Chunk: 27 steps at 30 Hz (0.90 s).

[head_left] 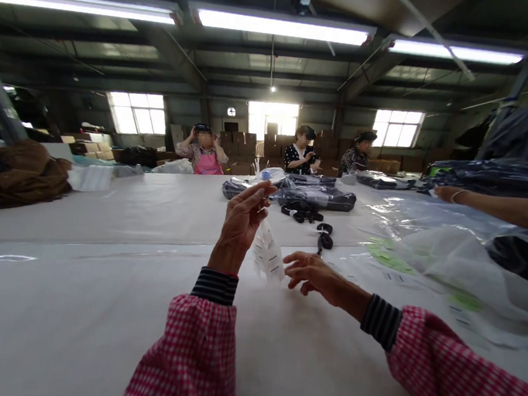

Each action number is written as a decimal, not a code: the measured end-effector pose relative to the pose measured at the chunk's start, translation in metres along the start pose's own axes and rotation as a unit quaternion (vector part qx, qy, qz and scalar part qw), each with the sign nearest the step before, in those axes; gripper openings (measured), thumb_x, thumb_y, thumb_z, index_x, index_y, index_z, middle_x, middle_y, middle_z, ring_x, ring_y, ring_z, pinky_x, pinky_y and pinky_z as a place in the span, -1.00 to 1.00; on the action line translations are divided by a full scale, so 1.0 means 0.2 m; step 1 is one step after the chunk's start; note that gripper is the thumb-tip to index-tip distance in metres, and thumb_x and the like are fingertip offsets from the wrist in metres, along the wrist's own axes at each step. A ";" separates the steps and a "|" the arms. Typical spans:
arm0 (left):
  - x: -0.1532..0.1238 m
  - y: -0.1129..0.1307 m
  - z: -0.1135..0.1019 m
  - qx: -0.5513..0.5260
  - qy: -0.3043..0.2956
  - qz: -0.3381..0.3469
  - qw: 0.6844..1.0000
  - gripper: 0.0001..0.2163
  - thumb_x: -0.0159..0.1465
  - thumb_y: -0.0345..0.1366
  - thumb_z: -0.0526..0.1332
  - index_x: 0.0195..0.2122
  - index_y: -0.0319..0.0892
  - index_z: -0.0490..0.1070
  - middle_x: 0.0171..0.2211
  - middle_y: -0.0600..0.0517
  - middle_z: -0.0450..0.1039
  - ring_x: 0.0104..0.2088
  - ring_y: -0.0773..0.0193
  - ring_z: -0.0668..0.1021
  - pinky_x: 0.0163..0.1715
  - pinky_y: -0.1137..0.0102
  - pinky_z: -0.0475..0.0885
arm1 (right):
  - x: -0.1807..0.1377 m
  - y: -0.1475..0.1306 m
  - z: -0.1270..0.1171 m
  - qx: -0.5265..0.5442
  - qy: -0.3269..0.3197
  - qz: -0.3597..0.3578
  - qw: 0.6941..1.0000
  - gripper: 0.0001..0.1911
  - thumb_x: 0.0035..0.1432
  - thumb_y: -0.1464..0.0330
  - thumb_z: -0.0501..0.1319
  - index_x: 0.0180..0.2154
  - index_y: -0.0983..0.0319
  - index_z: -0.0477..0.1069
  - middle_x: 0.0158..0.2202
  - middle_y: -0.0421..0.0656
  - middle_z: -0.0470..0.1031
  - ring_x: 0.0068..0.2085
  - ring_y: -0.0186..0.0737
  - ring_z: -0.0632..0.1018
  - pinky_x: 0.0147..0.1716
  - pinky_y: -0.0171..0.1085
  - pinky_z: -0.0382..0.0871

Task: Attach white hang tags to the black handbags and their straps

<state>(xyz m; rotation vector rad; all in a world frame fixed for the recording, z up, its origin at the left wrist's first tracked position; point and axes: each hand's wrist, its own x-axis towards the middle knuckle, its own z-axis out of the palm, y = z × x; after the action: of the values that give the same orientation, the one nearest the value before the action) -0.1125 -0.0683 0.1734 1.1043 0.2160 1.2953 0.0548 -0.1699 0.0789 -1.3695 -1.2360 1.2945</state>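
My left hand (245, 216) is raised above the white table (93, 318), thumb and fingers pinched together. A bunch of white printed tags (268, 257) hangs below that pinch, somewhat blurred; how it is attached at the fingertips is too small to see. Just right of the tags, my right hand (315, 276) reaches in with fingers bent and apart, holding nothing visible. Beyond it lies a coiled black strap (324, 236) with a white band. More black straps (300, 213) lie in a bundle in front of dark garments packed in clear plastic (318, 196).
Clear plastic bags (463, 267) and green slips (389, 255) spread across the right side. Another person's arm (501, 205) extends in there. Brown cloth (19, 171) is heaped at far left. Several people are across the table, including one in a pink apron (208, 163).
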 end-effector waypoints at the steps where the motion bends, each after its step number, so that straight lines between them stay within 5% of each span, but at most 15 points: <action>1: 0.00 0.00 0.00 -0.001 -0.004 -0.001 1.000 -0.71 0.06 -0.34 0.46 -0.16 -0.19 0.63 -0.18 -0.10 0.63 -0.44 0.44 0.46 -0.57 0.56 0.21 | -0.01 0.01 0.01 0.024 -0.021 0.002 0.999 -0.61 -0.04 0.37 0.34 -0.11 0.27 0.46 -0.24 -0.07 0.60 -0.38 -0.25 0.60 -0.61 -0.41 0.29; 11: -0.02 0.02 -0.01 0.018 -0.015 -0.008 1.000 -0.72 0.07 -0.33 0.47 -0.15 -0.17 0.63 -0.17 -0.08 0.63 -0.43 0.44 0.46 -0.49 0.52 0.27 | 0.01 -0.01 0.10 0.147 -0.028 -0.014 0.989 -0.68 -0.13 0.42 0.45 -0.27 0.31 0.49 -0.36 -0.07 0.61 -0.41 -0.29 0.58 -0.56 -0.42 0.32; 17: -0.03 0.03 -0.02 0.055 -0.007 -0.025 0.998 -0.69 0.07 -0.28 0.49 -0.14 -0.17 0.62 -0.14 -0.07 0.63 -0.33 0.36 0.57 -0.27 0.44 0.44 | 0.03 -0.02 0.13 0.158 -0.013 -0.039 0.987 -0.76 -0.13 0.39 0.44 -0.37 0.32 0.50 -0.37 -0.07 0.60 -0.41 -0.30 0.57 -0.54 -0.41 0.31; 27: -0.03 0.01 -0.02 0.042 0.015 -0.025 0.999 -0.69 0.05 -0.28 0.48 -0.16 -0.19 0.63 -0.17 -0.07 0.63 -0.38 0.37 0.57 -0.28 0.42 0.48 | 0.04 -0.04 0.13 0.196 0.015 -0.042 0.980 -0.57 -0.19 0.36 0.47 -0.21 0.27 0.45 -0.39 -0.08 0.60 -0.36 -0.22 0.59 -0.53 -0.38 0.29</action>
<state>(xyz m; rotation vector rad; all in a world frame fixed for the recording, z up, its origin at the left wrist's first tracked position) -0.1190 -0.0714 0.1707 1.1441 0.3198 1.2681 0.0282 -0.1611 0.0829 -1.0393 -0.9443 1.3656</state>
